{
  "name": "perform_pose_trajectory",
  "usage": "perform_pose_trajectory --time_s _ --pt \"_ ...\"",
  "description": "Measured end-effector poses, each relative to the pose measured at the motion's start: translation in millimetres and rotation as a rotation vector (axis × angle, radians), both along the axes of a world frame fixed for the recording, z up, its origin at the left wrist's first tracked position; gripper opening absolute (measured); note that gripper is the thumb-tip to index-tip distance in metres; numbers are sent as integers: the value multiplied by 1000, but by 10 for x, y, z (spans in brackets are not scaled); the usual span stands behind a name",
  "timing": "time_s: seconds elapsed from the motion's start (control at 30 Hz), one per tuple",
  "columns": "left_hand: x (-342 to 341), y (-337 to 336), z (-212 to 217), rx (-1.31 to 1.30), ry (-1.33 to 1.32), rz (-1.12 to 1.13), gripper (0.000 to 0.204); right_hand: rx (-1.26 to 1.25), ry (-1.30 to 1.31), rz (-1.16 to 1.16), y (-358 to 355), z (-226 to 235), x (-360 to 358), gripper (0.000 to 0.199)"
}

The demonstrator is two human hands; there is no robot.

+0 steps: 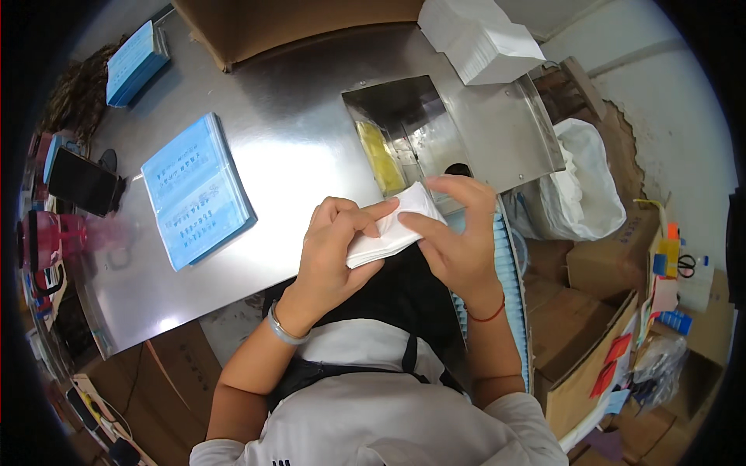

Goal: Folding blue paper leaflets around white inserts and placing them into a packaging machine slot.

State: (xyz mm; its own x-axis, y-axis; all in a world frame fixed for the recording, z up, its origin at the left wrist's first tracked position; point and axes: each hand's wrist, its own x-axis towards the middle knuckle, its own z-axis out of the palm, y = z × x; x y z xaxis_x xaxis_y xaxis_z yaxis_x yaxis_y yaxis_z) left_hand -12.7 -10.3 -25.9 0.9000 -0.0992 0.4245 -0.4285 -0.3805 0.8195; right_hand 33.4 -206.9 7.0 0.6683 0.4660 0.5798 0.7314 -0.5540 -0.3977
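Note:
A small stack of folded white paper napkins (418, 202) is held in front of my body, just past the near edge of the metal table. My left hand (330, 245) grips its left end, thumb below and fingers bent over the top. On the right side, my right hand (464, 248) pinches the stack, with the thumb on its upper face and the index finger curved toward its far corner. To the left lies a pile of flat blue printed plastic packs (200, 190). Larger stacks of white folded napkins (489, 46) stand at the far right of the table.
A recessed opening (435, 109) in the metal table (287, 101) has something yellow (378, 155) in it. Around it are a cardboard box (287, 27), more blue packs (137, 64), a black-screened device (81, 182) and a pink jug (62, 237). A white bag (598, 202) stands right.

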Motion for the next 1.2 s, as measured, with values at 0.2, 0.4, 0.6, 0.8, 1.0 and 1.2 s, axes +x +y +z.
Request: perform_pose_trajectory --time_s 0.2,0.4,0.6,0.8,1.0,1.2 --pt "42 -27 -11 102 -115 2 55 -66 94 28 -131 41 65 37" --pt "-8 -20 -64 -214 191 -9 59 356 158 -248 -160 211 617 17" --pt "-118 357 355 -49 217 41 40 539 333 -217 -1131 581 2716 34" --pt "-365 1530 362 319 181 756 40 321 390 -303 -867 465 2747 35" --pt "-340 1371 224 839 259 660 40 -128 -458 -503 -296 373 2330 30" --pt "-224 1385 305 890 216 818 39 -522 -206 -578 -179 372 1776 37"
